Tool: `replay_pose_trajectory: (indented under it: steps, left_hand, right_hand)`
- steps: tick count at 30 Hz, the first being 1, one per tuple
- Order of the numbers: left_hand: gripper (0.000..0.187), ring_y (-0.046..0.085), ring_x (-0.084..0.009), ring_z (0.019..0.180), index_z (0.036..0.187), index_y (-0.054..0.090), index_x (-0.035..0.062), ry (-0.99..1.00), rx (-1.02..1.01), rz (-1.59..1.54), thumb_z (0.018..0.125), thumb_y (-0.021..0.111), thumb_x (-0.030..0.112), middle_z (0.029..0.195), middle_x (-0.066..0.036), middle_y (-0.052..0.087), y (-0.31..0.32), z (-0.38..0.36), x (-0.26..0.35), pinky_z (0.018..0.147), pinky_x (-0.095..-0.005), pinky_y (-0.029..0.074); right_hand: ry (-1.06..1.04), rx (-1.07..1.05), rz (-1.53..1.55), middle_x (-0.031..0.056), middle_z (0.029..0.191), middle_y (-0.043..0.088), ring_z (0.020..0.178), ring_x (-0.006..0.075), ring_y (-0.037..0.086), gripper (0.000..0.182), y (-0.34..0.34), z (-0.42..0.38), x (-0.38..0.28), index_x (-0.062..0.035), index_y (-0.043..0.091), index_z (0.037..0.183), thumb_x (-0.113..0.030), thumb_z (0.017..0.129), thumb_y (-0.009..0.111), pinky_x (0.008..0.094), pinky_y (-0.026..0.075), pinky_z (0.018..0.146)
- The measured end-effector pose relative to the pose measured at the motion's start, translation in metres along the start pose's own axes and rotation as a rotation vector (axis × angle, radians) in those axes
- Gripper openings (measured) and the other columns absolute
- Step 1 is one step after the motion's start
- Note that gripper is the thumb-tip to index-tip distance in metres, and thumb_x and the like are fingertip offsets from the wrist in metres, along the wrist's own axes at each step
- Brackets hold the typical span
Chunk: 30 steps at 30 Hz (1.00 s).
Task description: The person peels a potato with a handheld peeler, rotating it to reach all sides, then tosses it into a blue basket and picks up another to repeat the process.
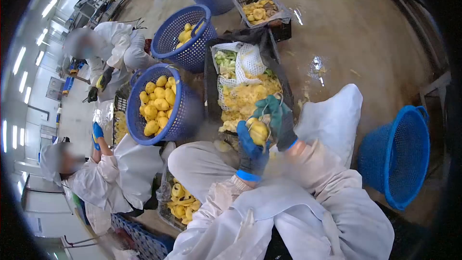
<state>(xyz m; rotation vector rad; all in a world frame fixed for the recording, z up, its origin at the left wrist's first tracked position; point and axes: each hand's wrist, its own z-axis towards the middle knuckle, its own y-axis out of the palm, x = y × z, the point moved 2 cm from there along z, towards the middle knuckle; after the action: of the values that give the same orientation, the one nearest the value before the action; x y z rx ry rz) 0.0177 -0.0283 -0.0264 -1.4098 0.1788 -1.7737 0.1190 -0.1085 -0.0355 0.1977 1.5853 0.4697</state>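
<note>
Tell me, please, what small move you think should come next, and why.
I would probably ease the left hand slightly forward, bringing the yellow fruit further over the dark-lined crate: the fruit appears close to the crate's near edge, the right hand is right beside it, and yellow scraps lie in the crate.

Black-lined crate (210,86) here, yellow peels (240,98) and white netting (249,60) inside; left of it, 2 violet-blue baskets (186,113) patterned with holes; at its near end, yellow fruit (258,133), blue left glove (251,150), green right glove (278,118)!
</note>
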Motion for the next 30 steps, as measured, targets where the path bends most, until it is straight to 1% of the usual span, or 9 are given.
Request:
replay_pose_trajectory:
  steps: [5, 7, 12, 13, 17, 21, 25, 29, 30]
  left_hand:
    - [0.08, 0.05, -0.0353, 0.111, 0.133, 0.029, -0.0056, -0.129, -0.015, -0.085, 0.071, 0.077, 0.012, 0.119, -0.023, 0.047, 0.002, 0.0, -0.003, 0.096, -0.0394, 0.041]
    - [0.081, 0.051, -0.0355, 0.11, 0.132, 0.029, -0.0062, 0.009, 0.006, -0.019, 0.07, 0.077, 0.012, 0.121, -0.023, 0.046, 0.0, 0.003, -0.001, 0.095, -0.0393, 0.041]
    - [0.078, 0.054, -0.0355, 0.107, 0.131, 0.031, -0.0067, -0.103, -0.069, -0.379, 0.07, 0.077, 0.01, 0.122, -0.022, 0.049, -0.01, 0.016, 0.02, 0.094, -0.0395, 0.042]
    - [0.077, 0.054, -0.0351, 0.107, 0.13, 0.032, -0.0067, 0.01, -0.072, -0.233, 0.07, 0.077, 0.008, 0.122, -0.021, 0.05, -0.013, 0.014, 0.017, 0.094, -0.0394, 0.042]
    - [0.063, 0.054, -0.0337, 0.108, 0.131, 0.035, -0.0063, 0.057, -0.077, -0.06, 0.084, 0.067, 0.02, 0.12, -0.018, 0.053, -0.012, 0.016, 0.024, 0.094, -0.0389, 0.043]
    - [0.059, 0.054, -0.0271, 0.108, 0.134, 0.037, -0.0053, -0.378, -0.084, -0.817, 0.096, 0.043, 0.04, 0.127, -0.016, 0.049, -0.001, 0.008, -0.009, 0.092, -0.0355, 0.044]
    - [0.06, 0.054, -0.0199, 0.108, 0.135, 0.037, -0.0036, -0.219, 0.011, -0.708, 0.098, 0.033, 0.044, 0.13, -0.014, 0.047, -0.005, 0.013, 0.002, 0.09, -0.0318, 0.046]
    - [0.06, 0.054, -0.0176, 0.106, 0.136, 0.038, -0.0024, -0.179, 0.038, -0.597, 0.099, 0.032, 0.044, 0.128, -0.013, 0.049, -0.009, 0.02, 0.017, 0.087, -0.0289, 0.047]
    - [0.053, 0.054, -0.0197, 0.108, 0.135, 0.037, -0.0032, -0.18, -0.005, -0.579, 0.097, 0.038, 0.034, 0.129, -0.013, 0.048, -0.007, 0.02, 0.014, 0.09, -0.0306, 0.046]
  right_hand:
    - [-0.034, 0.17, 0.287, 0.0081, 0.08, 0.065, 0.066, 0.0162, 0.061, 0.031, -0.019, 0.017, 0.012, -0.0034, 0.059, 0.09, -0.034, 0.094, 0.055, 0.0316, 0.051, 0.062]
    - [-0.145, 0.115, -0.091, 0.0072, 0.079, 0.064, 0.066, 0.015, 0.06, 0.031, -0.017, 0.022, 0.023, -0.0039, 0.059, 0.089, -0.034, 0.094, 0.055, 0.0307, 0.051, 0.062]
    - [0.109, 0.18, 0.355, 0.0062, 0.076, 0.062, 0.065, 0.0131, 0.058, 0.03, -0.042, 0.038, 0.015, -0.0045, 0.059, 0.09, -0.034, 0.094, 0.055, 0.0271, 0.049, 0.061]
    - [0.004, 0.156, 0.118, 0.0054, 0.076, 0.061, 0.065, 0.0126, 0.058, 0.029, -0.029, 0.025, 0.007, -0.0054, 0.059, 0.089, -0.034, 0.093, 0.056, 0.0271, 0.049, 0.058]
    - [0.086, 0.079, 0.321, 0.0043, 0.079, 0.061, 0.067, 0.0124, 0.057, 0.032, -0.017, 0.03, 0.013, -0.0054, 0.059, 0.089, -0.037, 0.093, 0.056, 0.0268, 0.049, 0.059]
    - [0.091, 0.01, 0.337, 0.0123, 0.097, 0.065, 0.085, 0.0229, 0.064, 0.032, -0.019, 0.02, 0.003, -0.0018, 0.059, 0.108, -0.031, 0.095, 0.051, 0.0364, 0.053, 0.075]
    - [0.223, 0.15, 0.468, 0.0042, 0.08, 0.061, 0.068, 0.0123, 0.056, 0.032, -0.014, 0.027, 0.013, -0.0043, 0.059, 0.091, -0.036, 0.094, 0.055, 0.0243, 0.046, 0.066]
    - [0.05, 0.061, 0.375, 0.0035, 0.081, 0.059, 0.068, 0.0112, 0.054, 0.025, -0.014, 0.017, 0.001, -0.0073, 0.057, 0.088, -0.032, 0.094, 0.054, 0.0245, 0.045, 0.064]
    - [0.04, 0.046, 0.395, 0.0032, 0.081, 0.059, 0.068, 0.011, 0.054, 0.023, -0.018, 0.023, 0.014, -0.0085, 0.056, 0.087, -0.031, 0.094, 0.054, 0.0246, 0.045, 0.064]
